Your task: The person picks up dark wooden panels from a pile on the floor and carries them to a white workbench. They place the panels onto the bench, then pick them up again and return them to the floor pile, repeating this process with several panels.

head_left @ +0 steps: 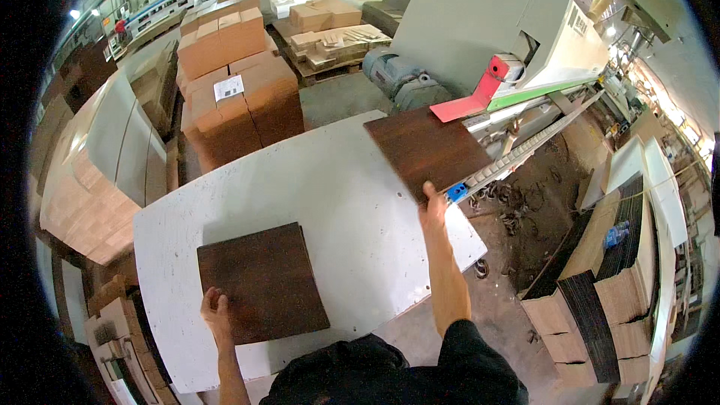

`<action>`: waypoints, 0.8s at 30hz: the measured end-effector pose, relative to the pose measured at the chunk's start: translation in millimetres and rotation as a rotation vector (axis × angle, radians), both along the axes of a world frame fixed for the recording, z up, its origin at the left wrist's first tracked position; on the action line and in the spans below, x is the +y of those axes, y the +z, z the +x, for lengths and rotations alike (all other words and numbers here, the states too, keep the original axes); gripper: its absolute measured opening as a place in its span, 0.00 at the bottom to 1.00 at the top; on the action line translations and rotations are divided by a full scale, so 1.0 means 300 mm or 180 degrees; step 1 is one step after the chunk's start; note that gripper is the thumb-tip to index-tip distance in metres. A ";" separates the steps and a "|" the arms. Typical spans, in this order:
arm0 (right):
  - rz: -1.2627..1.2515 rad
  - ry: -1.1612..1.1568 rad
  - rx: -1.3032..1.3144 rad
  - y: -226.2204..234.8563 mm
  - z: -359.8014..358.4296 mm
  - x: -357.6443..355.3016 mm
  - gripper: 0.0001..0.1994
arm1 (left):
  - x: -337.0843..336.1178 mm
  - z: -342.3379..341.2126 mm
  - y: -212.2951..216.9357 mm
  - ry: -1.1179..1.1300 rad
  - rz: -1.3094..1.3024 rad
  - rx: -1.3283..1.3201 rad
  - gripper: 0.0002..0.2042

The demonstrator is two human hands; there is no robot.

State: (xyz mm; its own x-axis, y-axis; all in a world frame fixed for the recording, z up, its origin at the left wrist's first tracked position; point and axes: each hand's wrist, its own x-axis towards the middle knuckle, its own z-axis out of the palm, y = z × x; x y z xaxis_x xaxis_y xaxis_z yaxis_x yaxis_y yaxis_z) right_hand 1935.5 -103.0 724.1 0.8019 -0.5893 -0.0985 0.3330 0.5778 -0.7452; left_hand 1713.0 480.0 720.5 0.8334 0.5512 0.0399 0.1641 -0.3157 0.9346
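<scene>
My right hand grips the near corner of a dark brown wood-grain panel. Its thumb lies up against the panel, beside a small blue block on the machine's rail. The panel's far side reaches a red bracket on the machine. Lower left, my left hand is curled over the left edge of a second dark brown panel; its fingers are partly hidden. That panel lies flat on a white table, and a doubled edge suggests another sheet beneath it.
A large grey machine with a long chain rail stands ahead right. Stacked brown boards and pale boards rise beyond the table and at left. Black-edged panels are piled at right. Debris litters the floor under the rail.
</scene>
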 end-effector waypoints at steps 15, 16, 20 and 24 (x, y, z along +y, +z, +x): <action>-0.0996 0.2249 0.0661 0.300 -0.768 0.806 0.18 | -0.495 0.262 0.301 -0.0349 -0.4054 -0.0188 0.23; -0.0946 0.2321 0.0473 0.315 -0.785 0.827 0.17 | -0.466 0.239 0.314 -0.0263 -0.4013 -0.0346 0.23; -0.0878 0.2209 0.0230 0.362 -0.741 0.847 0.16 | -0.348 0.169 0.361 -0.0408 -0.3571 -0.1071 0.26; -0.0841 0.1836 -0.0168 0.435 -0.512 0.743 0.19 | -0.226 0.114 0.431 0.0143 -0.3034 -0.1456 0.26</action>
